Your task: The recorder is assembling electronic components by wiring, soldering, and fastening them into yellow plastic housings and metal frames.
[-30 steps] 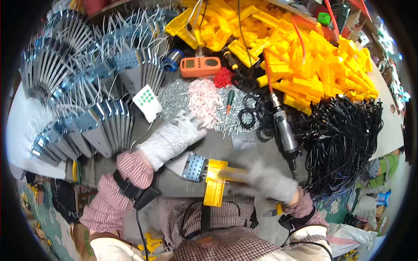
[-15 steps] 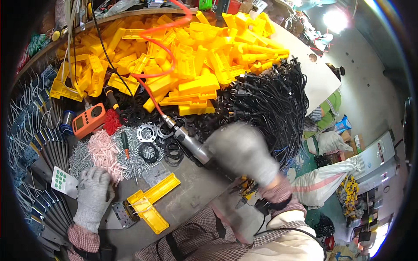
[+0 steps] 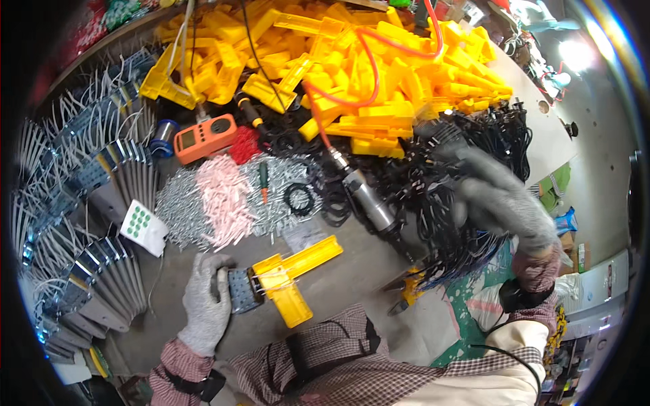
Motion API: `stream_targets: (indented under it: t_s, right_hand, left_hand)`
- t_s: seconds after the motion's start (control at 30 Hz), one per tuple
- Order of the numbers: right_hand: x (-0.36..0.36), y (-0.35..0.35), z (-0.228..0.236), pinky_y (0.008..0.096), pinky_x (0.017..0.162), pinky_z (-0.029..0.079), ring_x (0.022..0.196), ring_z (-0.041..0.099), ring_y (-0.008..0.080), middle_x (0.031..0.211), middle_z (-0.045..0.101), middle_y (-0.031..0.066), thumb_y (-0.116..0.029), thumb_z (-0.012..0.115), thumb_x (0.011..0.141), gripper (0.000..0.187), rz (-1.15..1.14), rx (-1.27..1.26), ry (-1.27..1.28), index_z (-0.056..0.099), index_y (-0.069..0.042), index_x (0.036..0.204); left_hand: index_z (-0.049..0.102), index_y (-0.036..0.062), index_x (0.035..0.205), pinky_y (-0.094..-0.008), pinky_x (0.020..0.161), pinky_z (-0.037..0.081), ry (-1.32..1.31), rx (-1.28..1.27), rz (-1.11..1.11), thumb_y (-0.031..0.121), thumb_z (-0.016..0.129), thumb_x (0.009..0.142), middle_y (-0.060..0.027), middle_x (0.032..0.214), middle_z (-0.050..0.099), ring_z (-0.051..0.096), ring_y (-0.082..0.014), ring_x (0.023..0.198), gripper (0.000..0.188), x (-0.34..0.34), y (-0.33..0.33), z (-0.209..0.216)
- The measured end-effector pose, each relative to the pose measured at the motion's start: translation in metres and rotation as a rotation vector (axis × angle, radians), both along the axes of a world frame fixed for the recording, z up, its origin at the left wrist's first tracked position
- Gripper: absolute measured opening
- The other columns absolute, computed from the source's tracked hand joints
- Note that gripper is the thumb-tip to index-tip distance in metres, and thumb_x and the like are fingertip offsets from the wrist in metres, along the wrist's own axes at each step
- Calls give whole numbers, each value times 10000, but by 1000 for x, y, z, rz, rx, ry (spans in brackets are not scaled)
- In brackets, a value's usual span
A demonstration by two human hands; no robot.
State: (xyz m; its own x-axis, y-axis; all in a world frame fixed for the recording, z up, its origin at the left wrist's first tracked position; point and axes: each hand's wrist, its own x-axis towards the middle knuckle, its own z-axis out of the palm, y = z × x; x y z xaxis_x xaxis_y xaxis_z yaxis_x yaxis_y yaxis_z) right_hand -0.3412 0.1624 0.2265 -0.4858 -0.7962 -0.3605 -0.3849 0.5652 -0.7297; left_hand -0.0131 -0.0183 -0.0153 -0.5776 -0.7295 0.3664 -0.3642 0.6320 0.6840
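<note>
My left hand (image 3: 206, 304), in a grey knit glove, is closed at the edge of a metal plate with a blue perforated face (image 3: 242, 291). Thin wires join that plate to an open yellow plastic housing (image 3: 288, 302), whose handle half points up to the right. Over a bundle of black power cords (image 3: 440, 223) is my right hand (image 3: 504, 199), also gloved. Motion smears its fingers, so whether it grips a cord does not show. Left of it lies a silver pneumatic screwdriver (image 3: 369, 201) on a red coiled air hose (image 3: 369, 88).
Yellow housings (image 3: 379, 128) are heaped along the back. Silver screws (image 3: 183, 210), pink sleeves (image 3: 223, 203), a green-handled screwdriver (image 3: 263, 181) and an orange meter (image 3: 206, 139) lie mid-table. Wired metal plates (image 3: 101, 271) stand stacked at left. Pliers (image 3: 406, 294) lie near the front edge.
My right hand has left the pneumatic screwdriver and moved right to the cords. My left hand has gone from beside the screws to the metal plate. The whole view has shifted.
</note>
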Motion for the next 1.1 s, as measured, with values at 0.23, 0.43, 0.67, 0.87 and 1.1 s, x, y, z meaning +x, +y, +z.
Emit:
stream_targets:
  t_s: [0.23, 0.43, 0.67, 0.87, 1.1]
  right_hand:
    - [22, -111, -188, 409, 901, 457, 1048, 560, 320, 1150, 603, 209, -112, 588, 975, 463, 110, -593, 666, 479, -29, 1417]
    - [30, -82, -156, 483, 957, 486, 1123, 591, 358, 1247, 614, 129, -39, 670, 727, 358, 739, -621, 980, 688, -70, 1083]
    - [46, 10, -192, 405, 942, 524, 1243, 509, 251, 1438, 503, 27, -191, 708, 774, 219, 1373, -57, 796, 713, -241, 987]
    - [65, -85, -165, 391, 669, 534, 847, 685, 277, 888, 668, 109, -206, 623, 878, 194, 833, -596, 511, 697, -129, 1040]
    - [107, -131, -204, 427, 746, 547, 842, 689, 352, 921, 668, 189, -103, 548, 964, 241, 581, -501, 85, 589, -7, 1182]
  left_hand:
    - [579, 27, 1053, -383, 818, 516, -36, 41, -36, -25, 506, 964, -157, 995, 566, 618, -327, 885, 127, 17, 17, 6]
    - [602, 89, 1104, -412, 783, 534, -118, 14, 80, 12, 557, 940, -125, 1022, 584, 652, -320, 909, 186, 42, 26, -8]
    - [635, 79, 1059, -386, 803, 526, -103, -88, 66, -16, 633, 887, -135, 1019, 604, 629, -308, 842, 197, 44, 25, -7]
    - [416, 59, 1539, -242, 824, 502, 221, 626, -300, 56, 668, 913, -27, 1003, 591, 566, -81, 844, 675, -6, -4, 48]
    - [681, 23, 1136, -240, 795, 524, 299, 778, -295, 66, 682, 943, -51, 1067, 695, 631, -89, 897, 198, -36, -33, 27]
